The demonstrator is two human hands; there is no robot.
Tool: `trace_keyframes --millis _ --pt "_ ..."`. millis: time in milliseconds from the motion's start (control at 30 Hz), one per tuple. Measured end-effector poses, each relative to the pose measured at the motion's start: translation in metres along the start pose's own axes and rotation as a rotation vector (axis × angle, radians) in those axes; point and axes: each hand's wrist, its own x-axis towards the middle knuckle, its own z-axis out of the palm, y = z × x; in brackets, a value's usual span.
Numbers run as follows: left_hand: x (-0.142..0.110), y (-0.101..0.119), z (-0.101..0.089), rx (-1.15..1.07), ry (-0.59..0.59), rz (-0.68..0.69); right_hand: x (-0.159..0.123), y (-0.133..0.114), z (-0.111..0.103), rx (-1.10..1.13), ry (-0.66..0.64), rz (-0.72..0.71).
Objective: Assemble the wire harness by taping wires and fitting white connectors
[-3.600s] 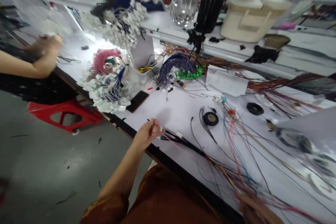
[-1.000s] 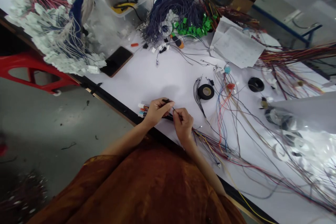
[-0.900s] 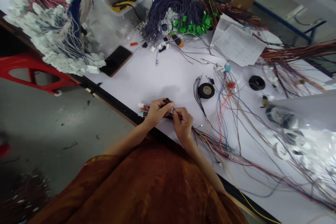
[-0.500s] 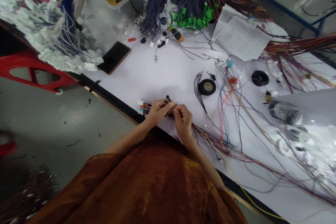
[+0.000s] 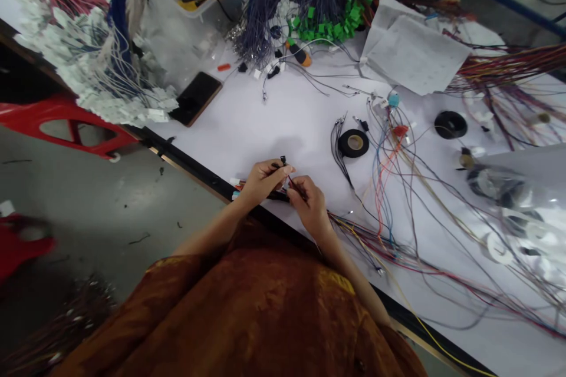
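Observation:
Near the table's front edge, my left hand [image 5: 264, 181] pinches a small black connector [image 5: 283, 160] that stands up past its thumb. Close by on the right, my right hand [image 5: 308, 197] has its fingers closed on thin dark-red wires [image 5: 292, 181] running toward the connector. Below both hands lies a wire bundle [image 5: 278, 195], its white and light-blue connectors [image 5: 235, 182] poking out left of my left hand. More coloured wires [image 5: 354, 230] run off to the right from beneath my right hand. Where the wires meet the connector is too small to make out.
A roll of black tape [image 5: 354, 143] lies right of my hands, beside loose black wires [image 5: 338, 153]. A phone [image 5: 197, 98], a screwdriver [image 5: 299, 53] and paper sheets [image 5: 411, 50] lie farther back. White connectors [image 5: 110, 94] are heaped at the left, green ones [image 5: 327, 26] at the back.
My right hand has drawn slightly away from my left, and the dark-red wires now show between them. The black connector stands out more clearly. The view has shifted a little.

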Motion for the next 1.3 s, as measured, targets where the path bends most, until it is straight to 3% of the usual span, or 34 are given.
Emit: trace_keyframes --millis 133,400,533,767,933,1133,1300 --pt "0.003 0.008 -0.013 -0.013 -0.096 -0.052 0.005 -0.001 -0.003 -0.110 -0.011 -0.025" --pt "-0.004 0.020 -0.030 0.199 -0.262 -0.002 0.012 -0.006 -0.013 -0.156 -0.140 -0.022" --pt "-0.006 0.018 -0.034 0.235 -0.291 0.025 0.012 -0.006 -0.014 -0.176 -0.157 -0.037" --pt "-0.011 0.015 -0.034 0.285 -0.262 0.008 0.010 -0.009 -0.012 -0.226 -0.171 -0.044" --pt "-0.013 0.011 -0.035 0.247 -0.173 0.002 0.002 -0.002 -0.014 -0.284 -0.108 -0.051" --pt "-0.014 -0.006 -0.024 -0.130 -0.138 -0.084 -0.003 0.006 -0.017 -0.296 -0.022 -0.121" --pt "-0.015 -0.028 -0.002 -0.207 -0.040 -0.092 0.003 0.010 -0.013 -0.282 -0.012 -0.142"
